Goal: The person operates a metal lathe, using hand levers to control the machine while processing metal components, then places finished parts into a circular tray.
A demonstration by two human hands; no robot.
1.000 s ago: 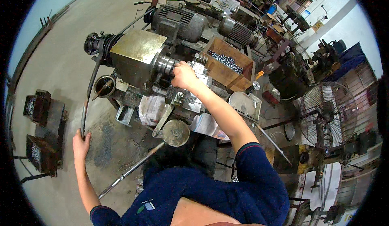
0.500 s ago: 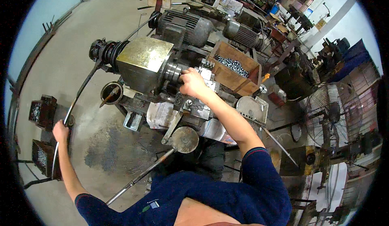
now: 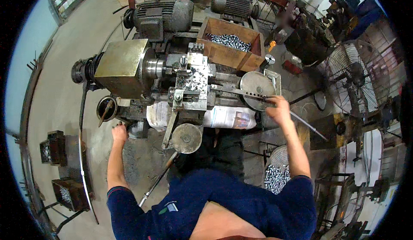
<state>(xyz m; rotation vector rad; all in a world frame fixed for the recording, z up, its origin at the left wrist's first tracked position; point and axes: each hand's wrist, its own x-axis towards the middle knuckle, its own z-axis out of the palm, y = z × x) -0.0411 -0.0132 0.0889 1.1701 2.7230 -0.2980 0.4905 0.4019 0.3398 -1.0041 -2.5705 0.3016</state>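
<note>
My right hand (image 3: 278, 108) closes round the flat metal lever (image 3: 241, 92) with a row of holes, at the machine's right. Behind it lies a round metal disc (image 3: 258, 87). My left hand (image 3: 120, 132) is low at the machine's front left, below a round pot (image 3: 106, 110) with a brush (image 3: 102, 118) in it. Its fingers look curled; what they hold, if anything, I cannot make out. Between the hands stand the lathe's chuck spindle (image 3: 155, 68) and the tool slide (image 3: 189, 85), strewn with dark chips. A long bent lever (image 3: 81, 141) hangs free at the left.
A wooden box (image 3: 228, 58) of small metal parts sits behind the slide. More parts fill a basket (image 3: 277, 175) by my right forearm and two bins (image 3: 53, 149) at the left. A round-ended handle (image 3: 186, 137) juts out in front; a fan (image 3: 355, 76) stands at right.
My left hand has let go of the long lever and moved right toward the machine's front. My right hand has left the spindle and taken hold of the holed lever. The view has shifted.
</note>
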